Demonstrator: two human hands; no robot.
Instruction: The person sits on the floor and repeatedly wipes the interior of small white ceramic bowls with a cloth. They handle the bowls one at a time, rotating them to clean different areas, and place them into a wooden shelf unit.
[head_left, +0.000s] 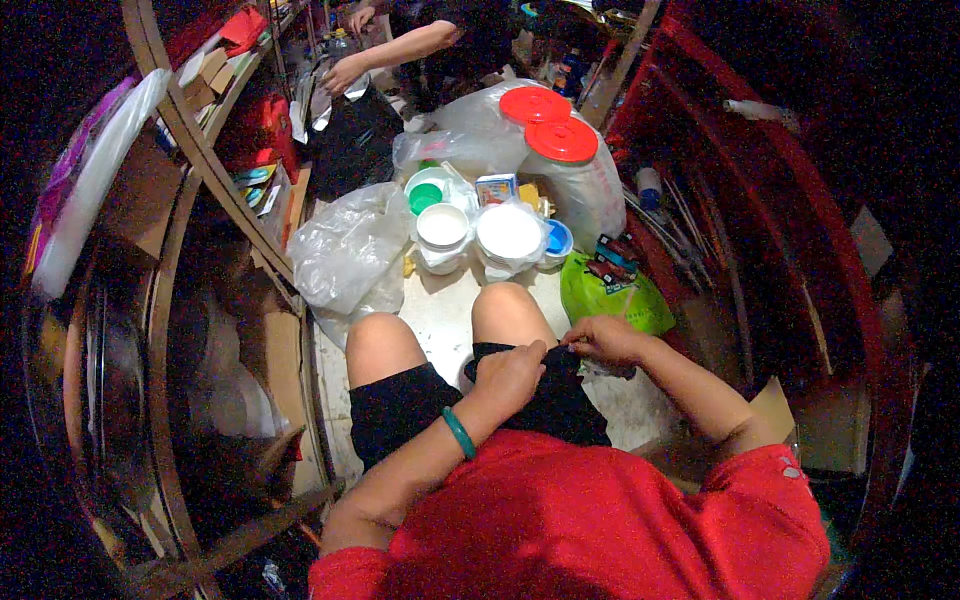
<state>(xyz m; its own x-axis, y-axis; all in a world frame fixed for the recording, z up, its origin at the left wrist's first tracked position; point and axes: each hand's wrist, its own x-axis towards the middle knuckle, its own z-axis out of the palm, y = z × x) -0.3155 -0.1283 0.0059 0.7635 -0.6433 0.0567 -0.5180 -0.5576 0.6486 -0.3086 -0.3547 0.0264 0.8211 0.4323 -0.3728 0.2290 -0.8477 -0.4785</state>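
Both my hands are at the hem of the black shorts (536, 405) over my right thigh. My left hand (510, 379), its wrist in a green bangle (458, 433), rests on the thigh with curled fingers; whether it grips cloth is hidden. My right hand (606, 341) pinches dark material at the hem's edge. Beyond my knees stand a white tub (442, 226), a larger white tub (511, 232) wrapped in thin plastic, and a small tub with blue contents (556, 237). Beside my right hand lies a green bag (615, 296) with small dark packets (615, 259) on it.
Two red lids (561, 139) lie on a large clear plastic bag (607, 187). Crumpled plastic (349, 247) is at left, a small box (496, 189) behind the tubs. Wooden-framed shelves (225, 180) flank the left side. Another person's arm (397, 54) reaches in at the top.
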